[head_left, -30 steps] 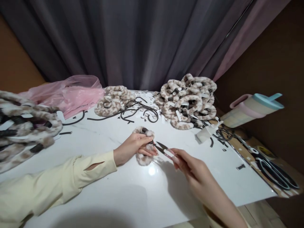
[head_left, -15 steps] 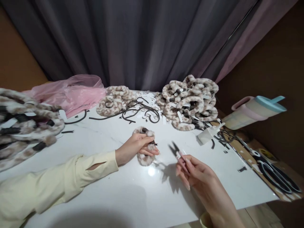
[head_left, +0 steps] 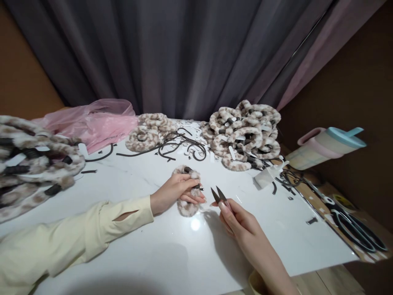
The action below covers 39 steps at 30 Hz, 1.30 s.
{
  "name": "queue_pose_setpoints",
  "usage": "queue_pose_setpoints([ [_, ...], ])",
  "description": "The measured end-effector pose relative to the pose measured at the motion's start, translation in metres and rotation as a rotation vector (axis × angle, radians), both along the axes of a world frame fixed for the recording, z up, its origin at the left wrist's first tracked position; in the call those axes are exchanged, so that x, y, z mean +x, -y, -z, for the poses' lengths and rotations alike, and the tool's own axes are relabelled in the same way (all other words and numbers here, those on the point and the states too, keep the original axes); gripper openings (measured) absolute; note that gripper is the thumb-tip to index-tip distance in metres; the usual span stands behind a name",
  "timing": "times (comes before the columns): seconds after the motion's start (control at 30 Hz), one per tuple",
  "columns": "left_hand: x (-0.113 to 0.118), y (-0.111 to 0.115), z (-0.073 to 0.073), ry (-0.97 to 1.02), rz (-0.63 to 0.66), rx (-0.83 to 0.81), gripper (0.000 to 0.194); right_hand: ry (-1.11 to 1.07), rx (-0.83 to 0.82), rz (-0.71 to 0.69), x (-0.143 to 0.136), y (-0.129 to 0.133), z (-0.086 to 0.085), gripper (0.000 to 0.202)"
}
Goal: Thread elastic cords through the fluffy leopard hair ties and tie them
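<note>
My left hand (head_left: 179, 189) is closed round a spotted furry ring (head_left: 188, 209) near the middle of the white table. A short dark cord end (head_left: 201, 189) pokes out beside its fingertips. To the right, my right hand (head_left: 235, 219) grips small thread snips (head_left: 219, 194), whose two dark blades are apart and point up and left. A gap lies between the blades and the furry ring. The handles are mostly hidden by my right fingers.
Furry rings are piled at the left (head_left: 37, 164), back middle and back right (head_left: 245, 135). Dark cords (head_left: 172, 143) and a pink bag (head_left: 101, 123) lie at the back. At the right are a white bottle (head_left: 266, 177), a tumbler (head_left: 319, 149) and large scissors (head_left: 353, 227).
My right hand has moved slightly left with the snips and turned, so the blades now show more clearly. My left hand still holds the furry ring in nearly the same place.
</note>
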<state>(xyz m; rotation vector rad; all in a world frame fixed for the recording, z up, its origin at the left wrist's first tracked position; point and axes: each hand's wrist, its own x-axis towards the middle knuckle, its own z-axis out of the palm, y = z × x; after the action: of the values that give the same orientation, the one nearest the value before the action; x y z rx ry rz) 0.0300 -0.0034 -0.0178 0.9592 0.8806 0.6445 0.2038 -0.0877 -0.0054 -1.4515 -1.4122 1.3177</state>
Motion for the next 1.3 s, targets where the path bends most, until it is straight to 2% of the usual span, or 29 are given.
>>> queue_pose_setpoints([
  [0.1,0.0,0.0,-0.001,0.023,0.018,0.024,0.022,0.209,0.063,-0.035,-0.007,-0.002,0.005,0.039],
  [0.2,0.0,0.001,-0.001,0.032,0.032,0.036,0.024,0.284,0.104,-0.058,-0.012,-0.004,0.008,0.036],
  [0.37,-0.001,0.002,0.0,0.025,0.061,0.032,0.027,0.265,0.124,-0.041,-0.015,-0.006,0.01,0.035],
  [1.3,0.001,0.002,-0.001,0.02,0.025,0.01,0.023,0.259,0.09,-0.054,-0.015,-0.007,0.01,0.036],
])
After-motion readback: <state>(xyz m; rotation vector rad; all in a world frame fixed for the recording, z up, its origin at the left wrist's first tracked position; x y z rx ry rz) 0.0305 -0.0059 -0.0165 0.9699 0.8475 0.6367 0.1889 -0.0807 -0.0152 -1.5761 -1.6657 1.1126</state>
